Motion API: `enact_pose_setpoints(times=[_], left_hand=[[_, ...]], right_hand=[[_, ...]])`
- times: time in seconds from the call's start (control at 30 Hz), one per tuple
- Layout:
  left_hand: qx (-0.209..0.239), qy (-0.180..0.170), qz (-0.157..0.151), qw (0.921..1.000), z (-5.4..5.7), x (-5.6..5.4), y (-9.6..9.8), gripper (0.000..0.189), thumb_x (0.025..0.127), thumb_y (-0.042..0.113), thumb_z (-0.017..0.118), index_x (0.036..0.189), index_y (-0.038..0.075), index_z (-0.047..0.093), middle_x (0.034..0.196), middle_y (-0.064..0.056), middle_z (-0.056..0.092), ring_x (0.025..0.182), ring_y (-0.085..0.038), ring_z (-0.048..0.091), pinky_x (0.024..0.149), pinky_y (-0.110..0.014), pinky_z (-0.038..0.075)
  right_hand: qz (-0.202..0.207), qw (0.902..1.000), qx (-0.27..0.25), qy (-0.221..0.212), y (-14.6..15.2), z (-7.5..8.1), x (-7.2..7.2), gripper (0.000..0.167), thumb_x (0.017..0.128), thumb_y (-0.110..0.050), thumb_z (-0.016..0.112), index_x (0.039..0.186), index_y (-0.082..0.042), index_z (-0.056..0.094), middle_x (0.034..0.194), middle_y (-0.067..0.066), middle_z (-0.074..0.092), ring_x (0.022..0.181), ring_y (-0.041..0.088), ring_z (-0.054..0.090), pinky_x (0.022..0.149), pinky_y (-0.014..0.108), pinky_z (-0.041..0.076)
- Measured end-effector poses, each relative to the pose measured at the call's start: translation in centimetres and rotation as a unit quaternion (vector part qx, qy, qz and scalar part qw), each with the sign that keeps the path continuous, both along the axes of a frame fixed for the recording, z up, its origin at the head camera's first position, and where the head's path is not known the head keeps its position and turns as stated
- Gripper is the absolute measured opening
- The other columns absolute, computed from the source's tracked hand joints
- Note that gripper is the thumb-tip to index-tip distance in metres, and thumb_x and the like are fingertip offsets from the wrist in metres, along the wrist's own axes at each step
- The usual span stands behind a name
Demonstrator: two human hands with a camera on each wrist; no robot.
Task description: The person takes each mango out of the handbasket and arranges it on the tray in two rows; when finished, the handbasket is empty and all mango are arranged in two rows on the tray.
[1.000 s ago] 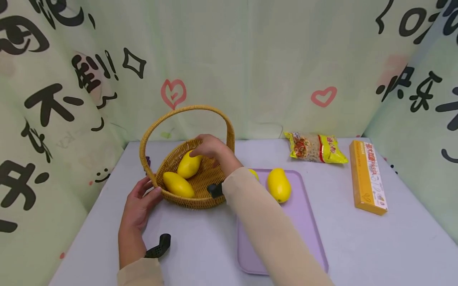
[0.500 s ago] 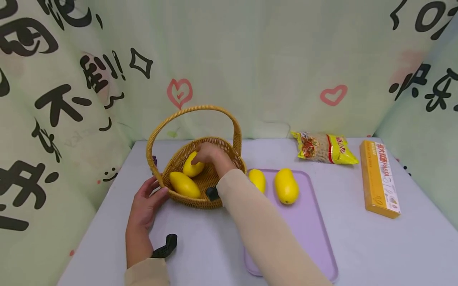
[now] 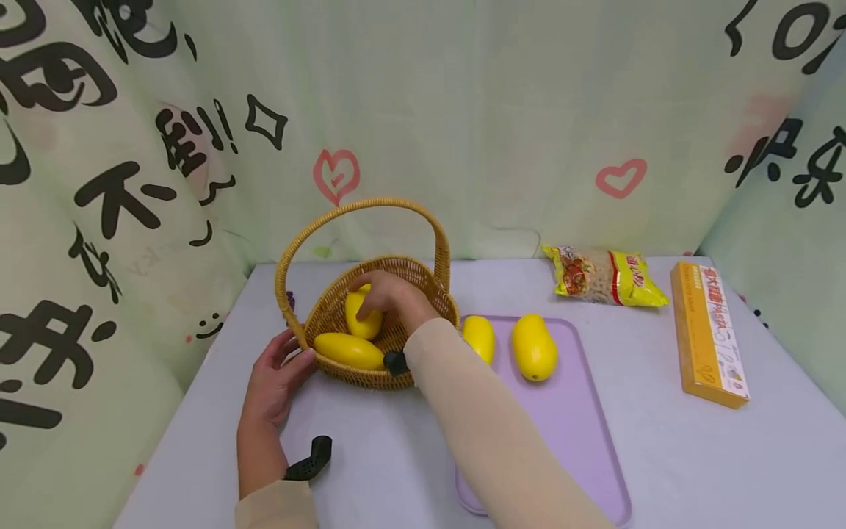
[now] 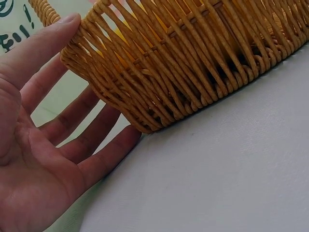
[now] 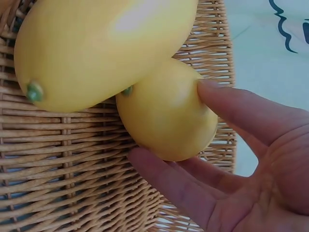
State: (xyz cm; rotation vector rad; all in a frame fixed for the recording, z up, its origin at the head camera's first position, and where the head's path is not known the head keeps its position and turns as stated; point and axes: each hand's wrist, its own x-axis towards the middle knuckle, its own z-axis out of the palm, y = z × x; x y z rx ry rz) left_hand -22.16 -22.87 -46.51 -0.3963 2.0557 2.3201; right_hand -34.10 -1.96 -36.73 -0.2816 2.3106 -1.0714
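Mango (image 3: 364,316) in basket (image 3: 423,279) | right hand (image 3: 393,294) grips; left hand (image 3: 274,378) steadies basket

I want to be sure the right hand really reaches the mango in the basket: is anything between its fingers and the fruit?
Nothing visible. The right hand touches the mango directly with thumb and fingers, inside the basket. A second mango lies against it, away from the fingers.
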Motion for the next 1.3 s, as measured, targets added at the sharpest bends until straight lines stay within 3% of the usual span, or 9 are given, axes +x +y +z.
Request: enact_pose_setpoints(times=[0.17,0.57,0.97,1.2,1.3], left_hand=[[0.007,0.004,0.000,1.0000,-0.1,0.0,0.4,0.066,0.095,0.014,0.076,0.154,0.020,0.046,0.153,-0.003,0.043,0.125,-0.015,0.057,0.103,-0.025,0.055],[0.007,0.003,-0.006,1.0000,-0.1,0.1,0.8,0.068,0.095,0.015,0.076,0.155,0.020,0.045,0.153,-0.003,0.043,0.126,-0.015,0.057,0.104,-0.025,0.054],[0.003,-0.004,0.000,1.0000,0.0,0.4,0.4,0.070,0.095,0.017,0.077,0.156,0.022,0.044,0.154,-0.004,0.042,0.125,-0.015,0.058,0.104,-0.027,0.054],[0.003,-0.007,0.001,1.0000,0.3,0.1,0.3,0.070,0.096,0.017,0.076,0.157,0.023,0.043,0.154,-0.004,0.042,0.126,-0.016,0.057,0.106,-0.028,0.052],[0.003,-0.007,0.001,1.0000,0.2,0.1,0.2,0.069,0.096,0.016,0.075,0.157,0.022,0.043,0.154,-0.004,0.042,0.126,-0.015,0.057,0.106,-0.028,0.052]], right_hand=[[-0.002,0.9998,-0.020,0.000,0.5,-0.2,0.0,0.054,0.093,0.001,0.071,0.144,-0.017,0.062,0.154,0.015,0.047,0.112,0.031,0.062,0.094,0.050,0.062],[-0.015,0.9993,-0.033,-0.002,1.8,0.2,-0.2,0.057,0.095,-0.001,0.071,0.148,-0.018,0.059,0.160,0.015,0.040,0.125,0.035,0.059,0.095,0.051,0.061],[0.004,0.9976,0.008,0.069,2.5,2.7,0.4,0.056,0.095,-0.009,0.072,0.148,-0.022,0.058,0.160,0.012,0.043,0.093,0.023,0.057,0.097,0.049,0.060],[0.010,0.9947,0.017,0.101,3.2,3.7,1.0,0.056,0.095,-0.010,0.073,0.147,-0.024,0.059,0.157,0.010,0.046,0.096,0.023,0.059,0.081,0.034,0.063],[0.013,0.9938,0.017,0.109,3.5,3.9,1.3,0.056,0.094,-0.011,0.073,0.147,-0.025,0.059,0.155,0.010,0.048,0.091,0.021,0.059,0.074,0.028,0.061]])
